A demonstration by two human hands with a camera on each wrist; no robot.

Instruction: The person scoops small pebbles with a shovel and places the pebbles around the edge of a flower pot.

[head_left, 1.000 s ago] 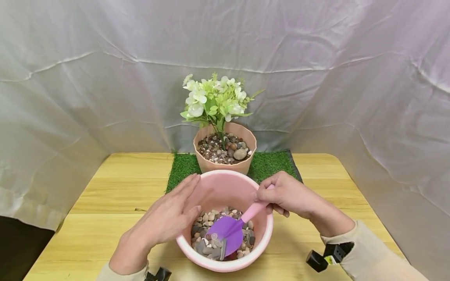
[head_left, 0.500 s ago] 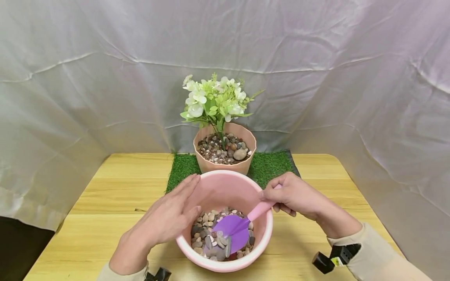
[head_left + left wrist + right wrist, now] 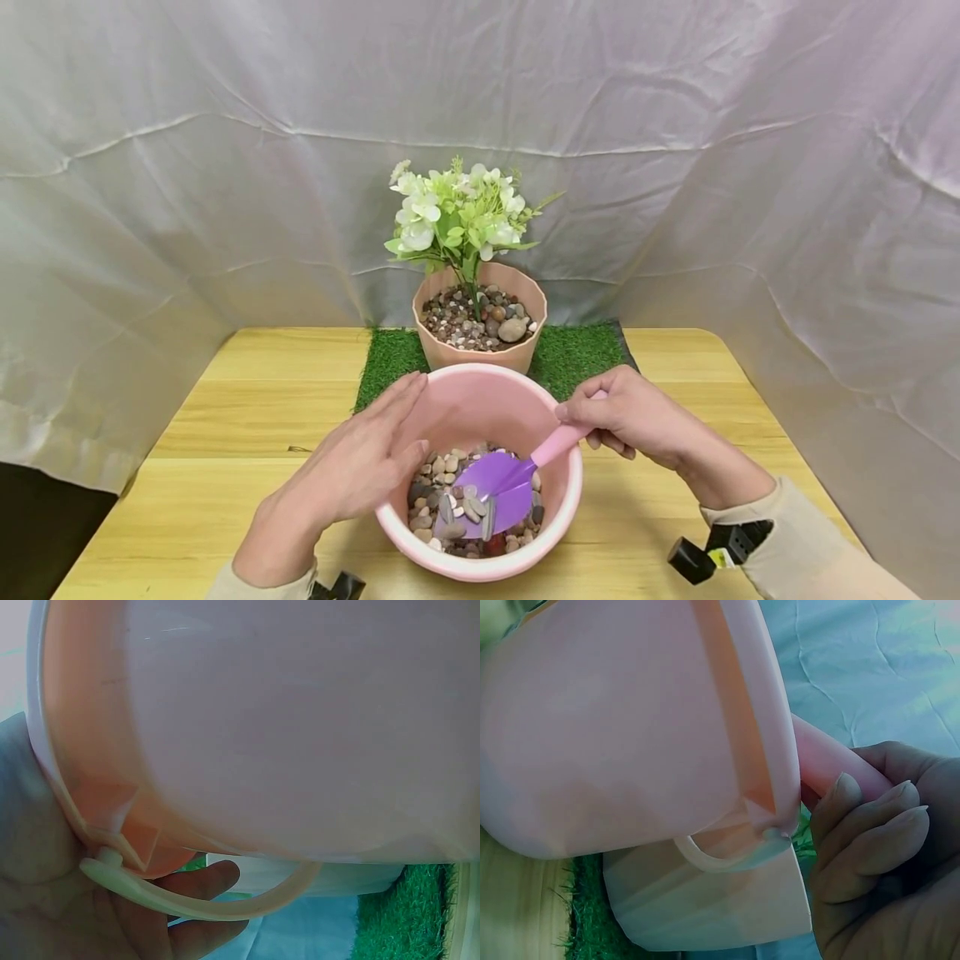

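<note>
A person's left hand (image 3: 363, 458) lies flat with straight fingers against a pink bucket (image 3: 487, 400) at its 10 o'clock, while the right hand (image 3: 630, 417), at 2 o'clock, curls its fingers around the handle of a toy shovel (image 3: 517, 477). The shovel's purple blade sits inside the bucket, its long axis running from 2 o'clock at the grip to 8 o'clock at the tip, which slopes downward. A small load of stones (image 3: 474, 507) rests on the blade; many loose pebbles (image 3: 442, 467) remain below, suggesting scooping is well under way but far from exhausted. Something red beneath the blade is too covered to identify. At 12 o'clock, behind the bucket, a peach pot (image 3: 482, 357) on a green mat (image 3: 585, 346) already holds a white-flowered plant (image 3: 465, 217) ringed by stones, apparently the finished part.
</note>
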